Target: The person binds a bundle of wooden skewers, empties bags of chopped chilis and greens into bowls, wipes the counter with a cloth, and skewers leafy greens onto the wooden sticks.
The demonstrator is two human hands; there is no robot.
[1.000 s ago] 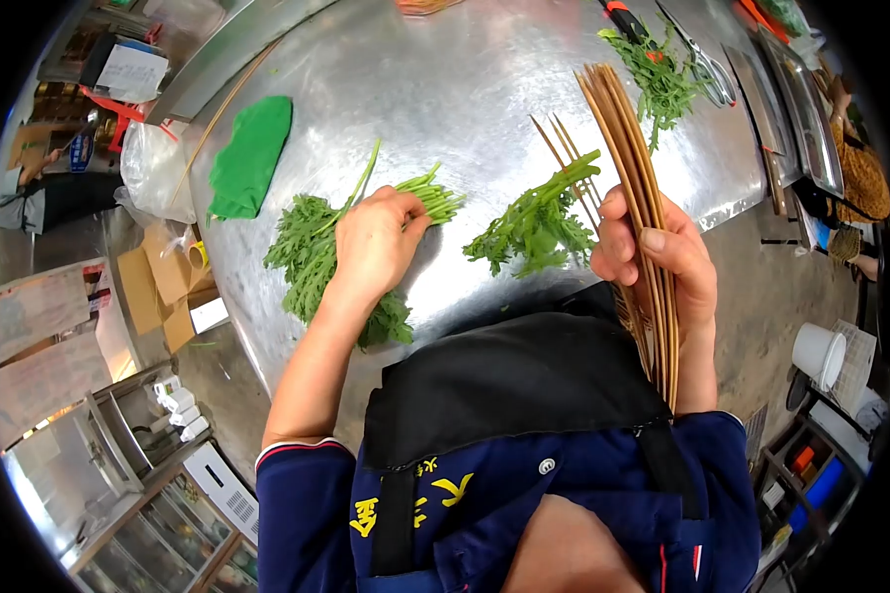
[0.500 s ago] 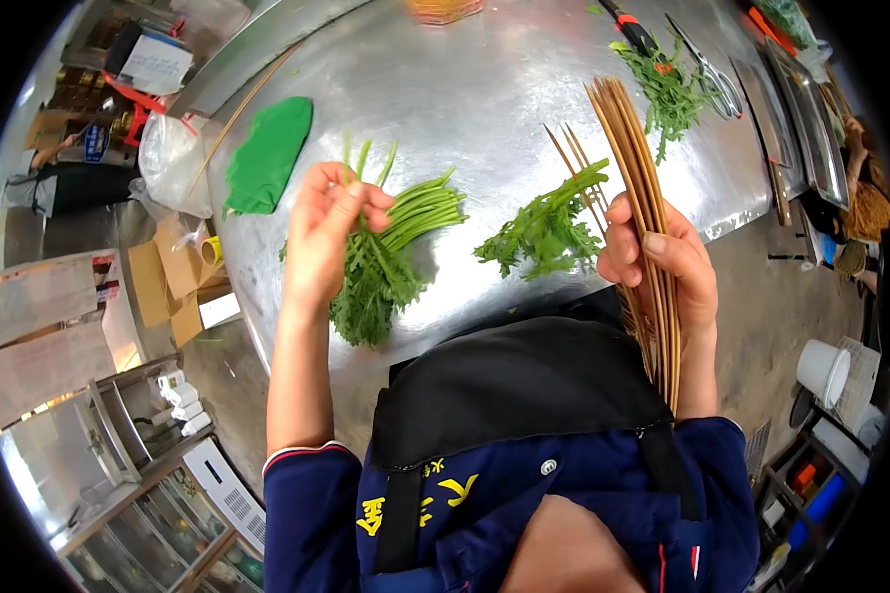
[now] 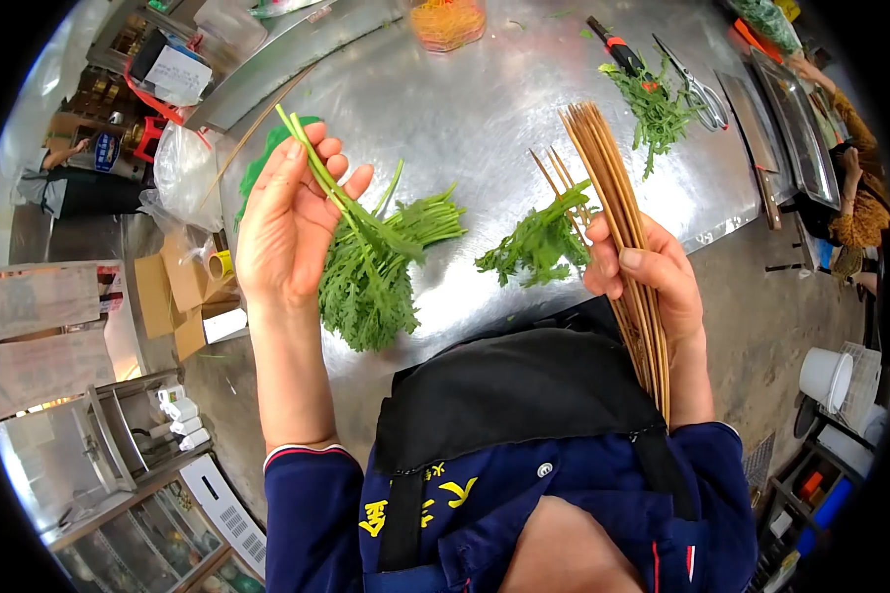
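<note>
My left hand (image 3: pixel 292 232) is raised over the left of the steel table, its thumb and fingers closed on a few leafy green stems (image 3: pixel 324 178). Right below lies a pile of leafy greens (image 3: pixel 366 301), with cut stem ends (image 3: pixel 430 219) pointing right. A thick bundle of brown wooden skewers (image 3: pixel 618 198) is gripped in my right hand (image 3: pixel 667 277), tips upward. A few thinner skewers fan out at its left. Next to them is a smaller bunch of greens (image 3: pixel 539 242); whether it is threaded on those skewers I cannot tell.
At the upper right of the steel table (image 3: pixel 504 109) lie scissors (image 3: pixel 704 97), a black-and-orange handled tool (image 3: pixel 613 47), loose greens (image 3: pixel 661 124) and a knife (image 3: pixel 752 128). A tub of orange shreds (image 3: pixel 447 24) stands at the back. People work at both sides.
My left hand has moved left and turned palm up, lifting a few stems off the pile. The right hand and skewers have shifted slightly left and down in view.
</note>
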